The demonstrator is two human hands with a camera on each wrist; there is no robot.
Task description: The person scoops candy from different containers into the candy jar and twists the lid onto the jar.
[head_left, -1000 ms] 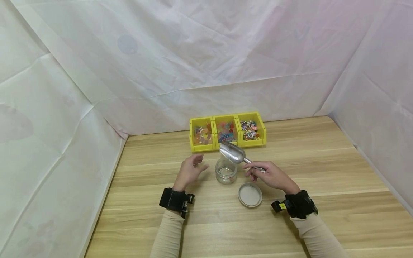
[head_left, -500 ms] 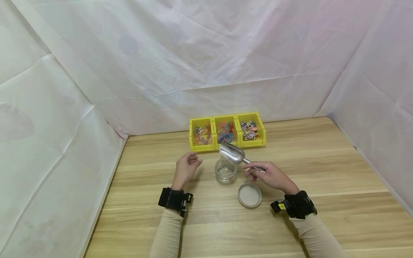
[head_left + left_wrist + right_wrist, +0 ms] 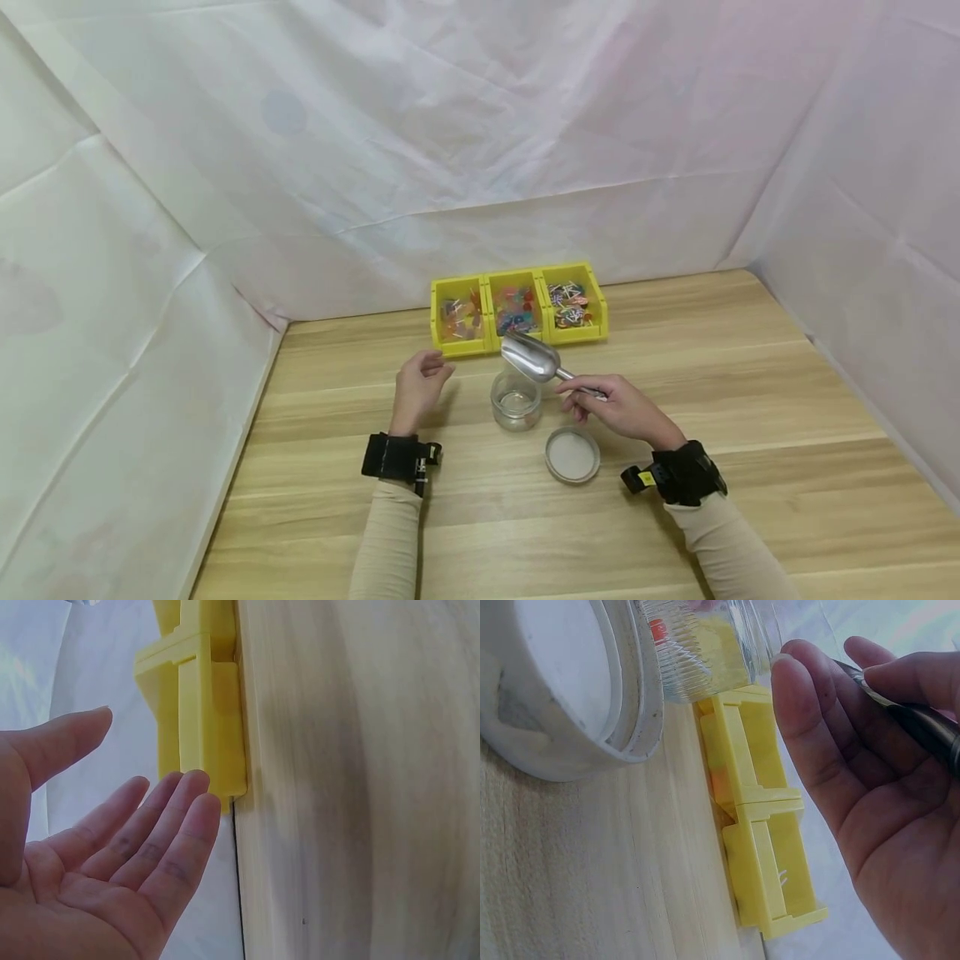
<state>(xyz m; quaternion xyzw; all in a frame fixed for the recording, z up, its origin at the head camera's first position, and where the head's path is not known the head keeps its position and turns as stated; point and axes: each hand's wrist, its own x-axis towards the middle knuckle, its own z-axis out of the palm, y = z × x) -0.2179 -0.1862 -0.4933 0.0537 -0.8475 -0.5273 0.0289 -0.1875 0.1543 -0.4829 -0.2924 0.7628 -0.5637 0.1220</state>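
1. The right hand (image 3: 618, 408) has its thumb and fingers closed on the handle of a metal scoop (image 3: 531, 358), which slants up and to the left.
2. The scoop's bowl, hollow side showing, appears above the rim of a glass jar (image 3: 516, 402) (whether the two touch I cannot tell from these angles).
3. The jar stands upright and uncovered on the wooden table (image 3: 487, 533), between the two hands.
4. A round pale lid (image 3: 572, 456) lies flat on the table, just beside the jar on the person's side and a little to the right.
5. The left hand (image 3: 418, 385) holds nothing; its thumb stands apart from the loosely bent fingers, palm turned inward, near the front of the leftmost bin.
6. Three yellow bins (image 3: 581, 335) sit side by side at the back of the table, behind the jar. All contain small colourful pieces, with white sticks visible in the left and right ones.
7. White cloth (image 3: 450, 125) hangs behind the table and along both sides.
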